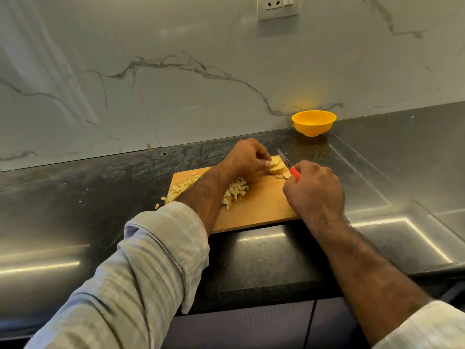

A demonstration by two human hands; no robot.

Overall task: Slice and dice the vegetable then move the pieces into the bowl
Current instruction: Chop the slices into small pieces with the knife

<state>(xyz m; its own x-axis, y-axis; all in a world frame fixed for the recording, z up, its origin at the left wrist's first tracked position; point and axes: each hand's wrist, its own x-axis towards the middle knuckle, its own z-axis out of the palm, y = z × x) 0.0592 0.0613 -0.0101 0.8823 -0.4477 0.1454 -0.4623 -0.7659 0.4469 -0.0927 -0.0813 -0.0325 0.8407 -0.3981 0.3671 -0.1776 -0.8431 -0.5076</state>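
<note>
A: How many things do you count on the table [75, 192]?

B: One wooden cutting board [259, 207], one knife [289, 164] with a red handle, and one yellow bowl [313, 122]. The bowl stands apart from the board, at the back near the marble wall [176, 71].

A: And the vegetable?

B: One group of pale slices [276, 167] lies at the far end of the board. The left hand [247, 157] has curled fingers and holds these slices in place. Two small end pieces [283, 175] lie just beside them. The diced pieces I cannot count exactly; there are two heaps, one heap [182, 188] on the left edge of the board and one heap [236, 192] more in the middle. A few cubes have fallen on the table near the left corner.

A: What does the right hand [313, 190] do?

B: It grips the knife handle, fingers closed around it. The blade points away, just beside the slices.

A: Does something block the view?

B: Yes, the left forearm crosses between the two heaps and hides part of them. One wall socket [278, 6] is at the top.
</note>
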